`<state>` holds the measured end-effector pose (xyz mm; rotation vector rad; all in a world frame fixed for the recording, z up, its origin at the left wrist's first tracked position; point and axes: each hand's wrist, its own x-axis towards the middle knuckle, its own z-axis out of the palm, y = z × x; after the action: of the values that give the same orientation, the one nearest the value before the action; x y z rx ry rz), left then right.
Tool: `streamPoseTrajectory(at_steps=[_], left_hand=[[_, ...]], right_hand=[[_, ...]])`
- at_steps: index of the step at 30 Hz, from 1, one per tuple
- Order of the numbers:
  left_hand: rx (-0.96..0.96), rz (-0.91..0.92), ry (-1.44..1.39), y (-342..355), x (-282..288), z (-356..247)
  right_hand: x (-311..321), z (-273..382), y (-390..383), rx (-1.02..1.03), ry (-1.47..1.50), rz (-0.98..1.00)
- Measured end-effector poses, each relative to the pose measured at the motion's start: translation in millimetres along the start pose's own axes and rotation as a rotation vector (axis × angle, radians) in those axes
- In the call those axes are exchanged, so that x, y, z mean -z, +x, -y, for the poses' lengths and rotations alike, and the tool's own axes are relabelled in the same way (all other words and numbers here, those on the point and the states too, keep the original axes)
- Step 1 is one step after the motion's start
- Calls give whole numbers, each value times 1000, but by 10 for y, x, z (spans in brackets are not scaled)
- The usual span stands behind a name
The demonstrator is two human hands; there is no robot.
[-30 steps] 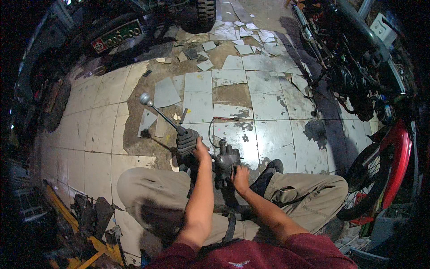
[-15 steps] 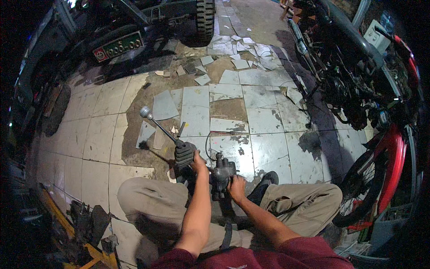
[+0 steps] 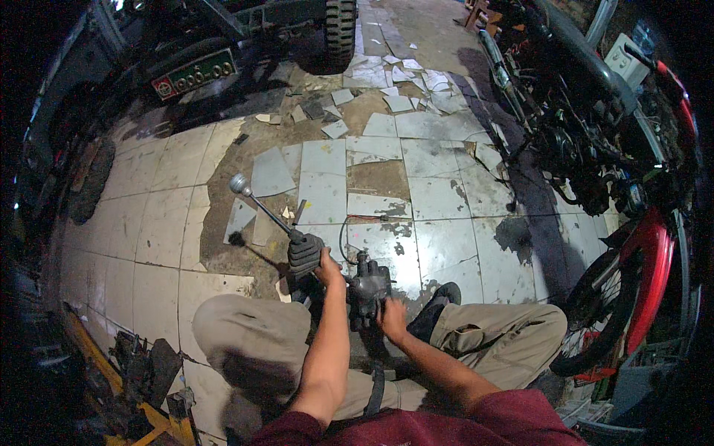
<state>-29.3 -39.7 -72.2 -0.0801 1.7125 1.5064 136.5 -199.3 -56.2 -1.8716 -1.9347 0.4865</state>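
A gear shift lever slants up to the left, with a round silver knob (image 3: 239, 184), a thin metal rod and a black ribbed rubber boot (image 3: 304, 251). Its lower end runs toward a dark metal housing (image 3: 370, 286) between my legs. My left hand (image 3: 328, 267) is closed round the base of the boot. At the housing's lower right side is my right hand (image 3: 393, 318), its fingers smeared by motion. Whether it holds anything does not show. A thin cable (image 3: 343, 236) curves on the floor behind the housing.
Cracked tiles (image 3: 446, 197) and loose tile pieces (image 3: 273, 172) cover the floor. A vehicle with a knobby tyre (image 3: 340, 37) stands at the far left. On the right is a motorcycle with a red fender (image 3: 648, 260). Yellow metal stands (image 3: 160, 424) are at the lower left.
My right hand has shifted slightly at the housing and its fingers are now blurred. My left hand keeps its grip on the boot. The whole view has shifted a little.
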Motion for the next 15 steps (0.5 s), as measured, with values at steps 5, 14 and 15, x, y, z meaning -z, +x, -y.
streamPoseTrajectory(at_steps=[5, 14, 15], left_hand=[[46, 4, 20, 41, -37, -34], [50, 9, -60, -118, -16, -91], [72, -15, -69, -26, 6, -76]], right_hand=[[-21, 13, 51, -22, 23, -39], [-35, -8, 15, -78, 25, 46], [9, 85, -33, -37, 16, 43]])
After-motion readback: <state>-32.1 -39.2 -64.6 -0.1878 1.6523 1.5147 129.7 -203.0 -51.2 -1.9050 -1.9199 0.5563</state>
